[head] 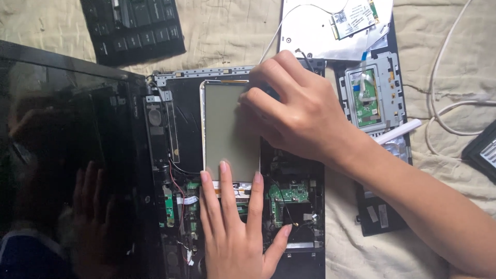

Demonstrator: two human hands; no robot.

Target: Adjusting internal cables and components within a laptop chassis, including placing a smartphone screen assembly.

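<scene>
An opened laptop base (pixel 175 134) lies on a beige cloth, its boards and wires bare. A flat grey rectangular panel (pixel 227 129) rests on the base. My left hand (pixel 235 227) lies flat below it, three fingertips touching the panel's near edge. My right hand (pixel 297 111) comes in from the right and presses its fingers on the panel's upper right corner. Neither hand grips anything. A green circuit board (pixel 287 195) shows just right of my left hand.
The dark laptop screen (pixel 62 155) fills the left side. A detached black keyboard (pixel 132 28) lies at the top. A silver cover with a small card (pixel 330 26), a touchpad plate (pixel 369 98), a white stick (pixel 398 132) and white cables (pixel 439 98) lie to the right.
</scene>
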